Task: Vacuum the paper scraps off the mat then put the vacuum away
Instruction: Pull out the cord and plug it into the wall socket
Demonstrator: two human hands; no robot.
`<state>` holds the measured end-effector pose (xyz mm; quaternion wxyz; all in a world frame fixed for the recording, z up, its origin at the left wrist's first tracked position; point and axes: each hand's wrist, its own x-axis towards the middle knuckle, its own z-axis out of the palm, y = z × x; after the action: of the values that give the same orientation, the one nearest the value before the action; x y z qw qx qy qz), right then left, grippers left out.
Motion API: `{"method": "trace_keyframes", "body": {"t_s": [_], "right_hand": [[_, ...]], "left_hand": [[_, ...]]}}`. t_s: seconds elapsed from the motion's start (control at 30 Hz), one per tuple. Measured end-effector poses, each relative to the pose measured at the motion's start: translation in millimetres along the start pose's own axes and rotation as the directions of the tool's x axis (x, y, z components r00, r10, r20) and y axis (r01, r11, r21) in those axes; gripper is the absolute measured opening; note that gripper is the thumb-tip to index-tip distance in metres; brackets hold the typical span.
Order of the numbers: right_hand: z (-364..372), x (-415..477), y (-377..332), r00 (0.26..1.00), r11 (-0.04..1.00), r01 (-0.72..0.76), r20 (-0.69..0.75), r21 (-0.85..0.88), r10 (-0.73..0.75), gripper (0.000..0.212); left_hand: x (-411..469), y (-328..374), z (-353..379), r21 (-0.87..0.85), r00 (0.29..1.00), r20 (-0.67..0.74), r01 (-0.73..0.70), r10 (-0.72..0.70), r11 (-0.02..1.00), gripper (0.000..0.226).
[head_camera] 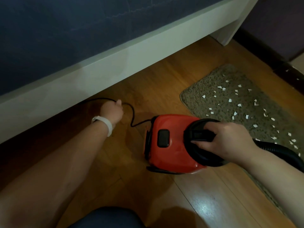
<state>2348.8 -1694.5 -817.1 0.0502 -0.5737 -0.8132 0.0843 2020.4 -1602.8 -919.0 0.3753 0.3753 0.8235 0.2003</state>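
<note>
A small red vacuum (pixel 171 145) with a black handle stands on the wooden floor. My right hand (pixel 225 139) grips that black handle on top of it. A black hose (pixel 279 150) leaves the vacuum to the right under my forearm. My left hand (pixel 113 111) reaches toward the bed base and holds the thin black power cord (pixel 133 117), which loops from under the bed to the vacuum's back. The brown speckled mat (pixel 218 102) lies to the right, with several white paper scraps (pixel 238 105) scattered over it.
A white bed frame (pixel 98 76) with a dark mattress runs across the upper left, its leg (pixel 230 33) near the top right. A dark baseboard (pixel 269 60) lines the wall at right. My knee in dark fabric (pixel 107 218) is at the bottom.
</note>
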Motion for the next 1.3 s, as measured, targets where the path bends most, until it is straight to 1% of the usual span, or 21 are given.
{"method": "trace_keyframes", "body": {"t_s": [0.03, 0.07, 0.13, 0.17, 0.23, 0.3, 0.33, 0.4, 0.5, 0.53, 0.6, 0.67, 0.73, 0.8, 0.87, 0.9, 0.97, 1.07, 1.13, 1.23, 1.3], "right_hand": [[0.6, -0.4, 0.2, 1.0, 1.0, -0.002, 0.005, 0.002, 0.002, 0.041], [1.3, -0.6, 0.5, 1.0, 1.0, -0.003, 0.01, 0.001, 0.003, 0.041], [4.1, -0.7, 0.5, 1.0, 1.0, 0.004, 0.021, 0.002, -0.004, 0.041], [5.8, -0.7, 0.2, 1.0, 1.0, 0.005, 0.027, 0.0, -0.005, 0.041], [8.9, -0.9, 1.0, 1.0, 1.0, 0.001, 0.025, -0.002, -0.001, 0.043], [10.3, -0.7, 3.0, 1.0, 1.0, -0.002, 0.014, -0.007, 0.002, 0.044], [10.4, -0.4, 4.4, 1.0, 1.0, -0.005, 0.013, -0.015, 0.005, 0.044], [10.5, 1.4, 7.0, 1.0, 0.999, -0.009, 0.002, -0.031, 0.009, 0.045], [10.0, 4.4, 9.8, 0.999, 0.999, -0.028, -0.037, -0.046, 0.026, 0.043], [9.4, 5.1, 10.3, 0.998, 0.998, -0.042, -0.044, -0.049, 0.039, 0.043], [7.8, 5.9, 11.1, 0.996, 0.996, -0.073, -0.048, -0.051, 0.071, 0.044], [6.3, 6.5, 12.3, 0.994, 0.994, -0.096, -0.055, -0.056, 0.093, 0.044], [5.3, 7.2, 12.9, 0.992, 0.991, -0.119, -0.044, -0.065, 0.116, 0.042], [6.2, 7.6, 13.7, 0.992, 0.989, -0.126, -0.029, -0.075, 0.124, 0.041], [9.2, 7.0, 15.5, 0.992, 0.989, -0.124, -0.025, -0.08, 0.122, 0.042], [11.0, 6.2, 16.6, 0.992, 0.989, -0.128, -0.023, -0.079, 0.127, 0.042], [14.5, 3.9, 18.7, 0.991, 0.988, -0.133, -0.018, -0.083, 0.132, 0.043], [18.8, 0.7, 22.1, 0.993, 0.99, -0.112, -0.043, -0.088, 0.108, 0.043], [18.7, 0.5, 22.2, 0.993, 0.99, -0.109, -0.044, -0.086, 0.105, 0.045], [18.2, 2.3, 23.2, 0.993, 0.992, -0.112, -0.052, -0.066, 0.108, 0.046], [17.9, 3.1, 24.1, 0.991, 0.99, -0.126, -0.048, -0.066, 0.123, 0.047]], "left_hand": [[-3.4, 14.1, -3.7, -0.222, 0.999, 0.009, 0.045, -0.045, 0.974, 0.04], [-8.4, 27.5, -8.1, -0.37, 0.999, 0.03, 0.032, -0.022, 0.929, 0.035], [-24.0, 48.8, -19.9, -0.563, 0.983, 0.109, -0.06, 0.145, 0.824, 0.031], [-35.1, 56.4, -28.0, -0.654, 0.948, 0.176, -0.087, 0.263, 0.751, 0.031], [-54.0, 58.9, -42.5, -0.78, 0.81, 0.35, -0.026, 0.471, 0.625, 0.03], [-64.6, 43.6, -51.0, -0.81, 0.615, 0.515, 0.122, 0.597, 0.573, 0.026], [-68.2, 32.2, -52.6, -0.788, 0.512, 0.59, 0.2, 0.624, 0.582, 0.024], [-71.7, 5.2, -52.4, -0.681, 0.352, 0.726, 0.246, 0.591, 0.69, 0.025], [-75.8, -34.8, -50.4, -0.419, 0.212, 0.892, 0.06, 0.399, 0.906, 0.024], [-76.2, -46.9, -49.1, -0.311, 0.202, 0.931, -0.002, 0.305, 0.95, 0.025], [-72.4, -71.5, -45.2, -0.063, 0.232, 0.969, -0.12, 0.089, 0.991, 0.026], [-65.0, -94.2, -38.3, 0.174, 0.287, 0.952, -0.231, -0.104, 0.957, 0.025], [-57.1, -111.3, -27.0, 0.346, 0.384, 0.899, -0.32, -0.213, 0.882, 0.025], [-52.9, -121.6, -14.2, 0.434, 0.536, 0.821, -0.362, -0.197, 0.825, 0.023], [-48.6, -129.5, -1.1, 0.41, 0.699, 0.709, -0.306, -0.089, 0.86, 0.028], [-46.9, -131.1, 4.2, 0.348, 0.759, 0.649, -0.248, -0.042, 0.904, 0.029], [-43.0, -131.1, 12.6, 0.247, 0.826, 0.562, -0.232, 0.056, 0.941, 0.029], [-37.9, -132.2, 23.2, 0.184, 0.845, 0.503, -0.307, 0.179, 0.934, 0.021], [-36.2, -133.6, 28.1, 0.162, 0.814, 0.505, -0.414, 0.285, 0.896, 0.014], [-33.8, -140.6, 33.4, 0.241, 0.658, 0.623, -0.676, 0.423, 0.696, 0.016], [-33.7, -144.1, 34.6, 0.33, 0.566, 0.745, -0.773, 0.353, 0.542, 0.027]]}}
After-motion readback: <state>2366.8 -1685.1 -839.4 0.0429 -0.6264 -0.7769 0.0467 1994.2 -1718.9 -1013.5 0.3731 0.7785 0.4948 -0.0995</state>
